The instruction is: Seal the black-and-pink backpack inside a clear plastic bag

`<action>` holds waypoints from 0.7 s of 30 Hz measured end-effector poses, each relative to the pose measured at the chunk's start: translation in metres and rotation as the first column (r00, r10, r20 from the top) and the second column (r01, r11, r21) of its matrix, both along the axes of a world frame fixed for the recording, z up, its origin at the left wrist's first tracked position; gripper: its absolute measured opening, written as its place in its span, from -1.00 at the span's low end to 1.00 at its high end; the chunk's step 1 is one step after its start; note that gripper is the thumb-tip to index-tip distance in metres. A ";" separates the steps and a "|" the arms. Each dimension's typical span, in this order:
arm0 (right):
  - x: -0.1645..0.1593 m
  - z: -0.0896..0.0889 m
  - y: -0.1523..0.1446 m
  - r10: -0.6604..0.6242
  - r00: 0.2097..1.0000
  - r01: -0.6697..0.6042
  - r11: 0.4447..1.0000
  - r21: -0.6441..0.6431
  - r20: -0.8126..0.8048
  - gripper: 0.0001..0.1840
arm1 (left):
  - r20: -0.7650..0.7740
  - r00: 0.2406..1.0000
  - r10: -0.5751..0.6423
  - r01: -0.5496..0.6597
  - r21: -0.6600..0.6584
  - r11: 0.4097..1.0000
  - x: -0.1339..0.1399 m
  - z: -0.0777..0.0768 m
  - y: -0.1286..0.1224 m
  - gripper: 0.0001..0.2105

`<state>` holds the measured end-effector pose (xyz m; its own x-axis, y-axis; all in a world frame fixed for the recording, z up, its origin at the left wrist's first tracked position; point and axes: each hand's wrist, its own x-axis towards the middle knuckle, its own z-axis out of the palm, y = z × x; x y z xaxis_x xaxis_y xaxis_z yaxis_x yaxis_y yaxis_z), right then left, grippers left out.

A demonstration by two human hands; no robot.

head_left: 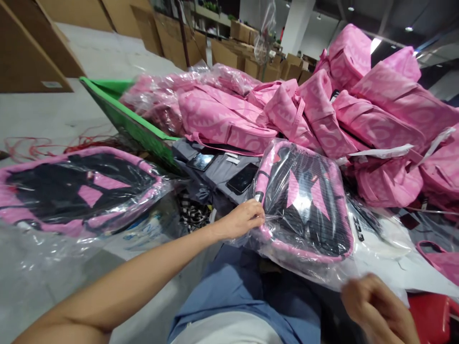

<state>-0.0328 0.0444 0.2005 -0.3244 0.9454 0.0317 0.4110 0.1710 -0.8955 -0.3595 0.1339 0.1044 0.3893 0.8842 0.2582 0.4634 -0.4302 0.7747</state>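
Observation:
A backpack (pixel 304 205) with a black back panel and pink edging lies in front of me inside a clear plastic bag (pixel 276 248). My left hand (pixel 247 217) is closed on the bag's left side, beside the pink edging. Near the bag's lower right corner, my right hand (pixel 376 306) is blurred, its fingers curled. Whatever it may be holding cannot be made out. To the left lies a second bagged backpack (pixel 71 186), also black with pink edging.
A green bin (pixel 143 129) and a heap of pink backpacks (pixel 229 119) stand behind. Two phones (pixel 244 179) rest on grey cloth (pixel 215 172). At lower right is a red object (pixel 430 315). Cardboard boxes (pixel 32 52) stand at the back.

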 end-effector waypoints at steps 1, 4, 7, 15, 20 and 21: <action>-0.017 0.007 0.020 0.201 0.978 -0.202 0.979 0.011 0.063 -0.51 | 0.000 1.000 0.007 -0.007 0.006 1.000 0.001 -0.001 0.000 -0.79; -0.070 0.020 0.081 0.536 0.782 -0.530 0.840 -0.112 0.318 -0.55 | 0.008 1.000 0.026 -0.026 0.019 0.999 0.003 -0.003 -0.001 -0.82; -0.106 0.017 0.120 0.615 0.606 -0.638 0.755 -0.153 0.504 -0.67 | 0.024 0.999 0.049 -0.049 0.026 0.998 0.006 -0.003 -0.003 -0.82; -0.128 -0.003 0.141 0.221 0.169 -0.672 0.739 -0.052 0.961 -0.78 | 0.028 0.999 0.042 -0.043 0.023 0.999 0.004 -0.001 -0.007 -0.80; -0.108 -0.007 0.144 0.112 0.474 -0.511 0.843 0.169 0.874 -0.63 | 0.061 0.998 0.023 -0.025 0.025 0.999 0.003 -0.005 -0.007 -0.79; -0.103 -0.006 0.140 0.076 0.558 -0.492 0.832 0.256 0.826 -0.69 | 0.063 0.998 0.023 -0.025 0.027 0.999 0.003 -0.005 -0.007 -0.78</action>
